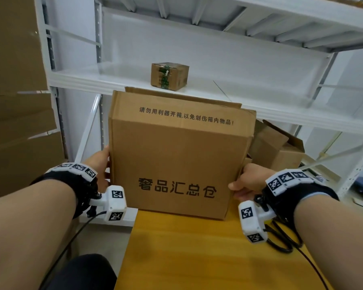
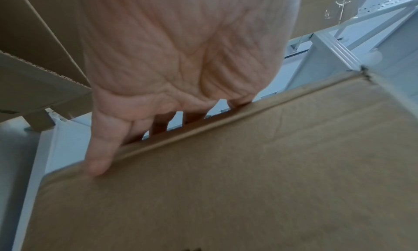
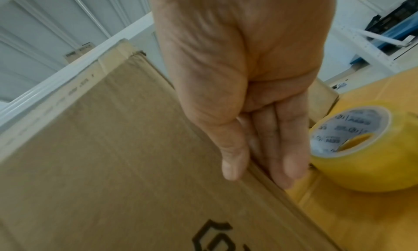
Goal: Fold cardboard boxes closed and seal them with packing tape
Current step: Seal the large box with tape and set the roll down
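Note:
A large brown cardboard box (image 1: pixel 176 160) with black printed characters stands on the far edge of the yellow table (image 1: pixel 197 248), its printed face tilted toward me and a flap showing at the top rear. My left hand (image 1: pixel 100 162) grips its left edge; in the left wrist view the left hand (image 2: pixel 181 58) has its thumb on the front of the box (image 2: pixel 248 183) and its fingers behind the edge. My right hand (image 1: pixel 247 181) grips the right edge, thumb on the front. A yellow tape roll (image 3: pixel 361 165) sits on the table just right of the right hand (image 3: pixel 237 76).
A small taped box (image 1: pixel 169 76) sits on the white metal shelf (image 1: pixel 82 78) behind the large box. Open cardboard boxes (image 1: pixel 281 149) lie lower right under the shelf. Flat cardboard sheets (image 1: pixel 15 101) lean at the left. Wrist-camera cables (image 1: pixel 285 241) trail over the table.

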Available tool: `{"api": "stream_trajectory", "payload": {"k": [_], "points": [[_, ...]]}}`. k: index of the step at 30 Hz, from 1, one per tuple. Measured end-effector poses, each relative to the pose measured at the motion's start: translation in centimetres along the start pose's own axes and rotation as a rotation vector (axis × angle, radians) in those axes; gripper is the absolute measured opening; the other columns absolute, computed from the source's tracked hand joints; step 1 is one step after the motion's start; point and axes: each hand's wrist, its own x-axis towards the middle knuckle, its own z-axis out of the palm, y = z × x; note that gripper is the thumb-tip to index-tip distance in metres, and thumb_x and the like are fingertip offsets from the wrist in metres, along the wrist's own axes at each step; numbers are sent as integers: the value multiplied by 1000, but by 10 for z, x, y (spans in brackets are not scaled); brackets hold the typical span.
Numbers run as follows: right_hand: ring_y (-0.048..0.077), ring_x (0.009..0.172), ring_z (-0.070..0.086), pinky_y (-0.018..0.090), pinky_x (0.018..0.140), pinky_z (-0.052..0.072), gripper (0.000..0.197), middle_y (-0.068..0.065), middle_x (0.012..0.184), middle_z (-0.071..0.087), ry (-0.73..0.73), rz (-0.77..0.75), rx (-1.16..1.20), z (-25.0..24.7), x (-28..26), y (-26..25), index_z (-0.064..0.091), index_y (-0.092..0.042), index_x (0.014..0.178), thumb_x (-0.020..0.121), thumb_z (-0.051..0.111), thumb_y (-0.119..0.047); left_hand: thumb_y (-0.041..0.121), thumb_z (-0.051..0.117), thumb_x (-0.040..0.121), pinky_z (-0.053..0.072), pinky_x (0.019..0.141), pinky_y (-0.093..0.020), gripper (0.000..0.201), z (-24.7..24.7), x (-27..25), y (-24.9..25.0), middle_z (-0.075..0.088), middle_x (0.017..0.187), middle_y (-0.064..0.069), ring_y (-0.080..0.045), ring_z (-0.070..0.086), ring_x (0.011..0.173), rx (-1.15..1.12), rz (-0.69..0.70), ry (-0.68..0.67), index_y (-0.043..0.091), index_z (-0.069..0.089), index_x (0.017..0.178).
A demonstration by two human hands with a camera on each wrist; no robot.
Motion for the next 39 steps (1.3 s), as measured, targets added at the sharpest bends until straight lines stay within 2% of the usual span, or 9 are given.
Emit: {"api": "stream_trajectory", "payload": {"k": [5,9,12,16,20,26,29,35,39], "points": [[28,86,74,46,82,62,12,11,95,75,192,-85,174,1,6,-20,62,-17,101,93,71,-17,73,35,88,44,96,-64,78,-3,19,17,54,132,-19,-44,53,118,-74,-13,137,13,47,136],[28,82,73,46,79,62,22,12,91,72,323,-136,227,-16,8,-39,61,-11,97,90,75,-26,72,35,90,45,97,-60,77,6,21,29,55,130,-20,-43,54,115,-102,-6,113,14,45,138],[27,93,70,47,83,61,35,5,107,68,404,-199,256,-25,13,-45,57,-14,110,87,77,-32,74,38,87,45,97,-61,79,10,22,34,55,131,-20,-44,55,115,-109,-17,77,15,44,140],[29,97,68,48,82,61,47,3,116,60,422,-206,321,-28,21,-45,49,-17,125,88,76,-26,74,38,88,44,97,-62,82,15,24,38,52,134,-21,-44,53,118,-122,-4,45,14,40,145],[29,92,70,48,81,62,36,6,108,62,442,-203,437,-32,30,-47,47,-20,120,93,70,-18,69,32,94,47,81,-56,76,28,24,41,51,136,-20,-39,54,107,-123,9,44,13,37,145],[28,103,68,47,89,59,53,7,118,65,383,-143,207,-39,43,-44,47,-18,141,92,65,-10,72,29,92,41,101,-58,80,38,35,43,43,149,-15,-38,45,131,-107,13,-7,20,30,152],[30,96,71,44,83,61,40,13,113,66,334,-96,347,-40,50,-45,50,-16,132,95,58,-3,74,33,89,42,98,-65,83,43,44,43,40,150,-17,-41,45,131,-128,-19,12,22,26,153],[33,100,69,46,91,59,14,18,106,69,347,-45,382,-30,54,-40,61,-3,111,98,57,-5,72,38,88,41,94,-70,81,46,60,43,37,151,-17,-44,41,133,-177,-26,49,25,26,152],[31,74,67,37,74,59,11,15,71,67,287,7,328,-28,61,-33,63,-2,89,95,62,-11,75,38,80,39,95,-71,87,43,77,39,41,148,-14,-44,42,132,-130,-34,91,23,32,150]]}}
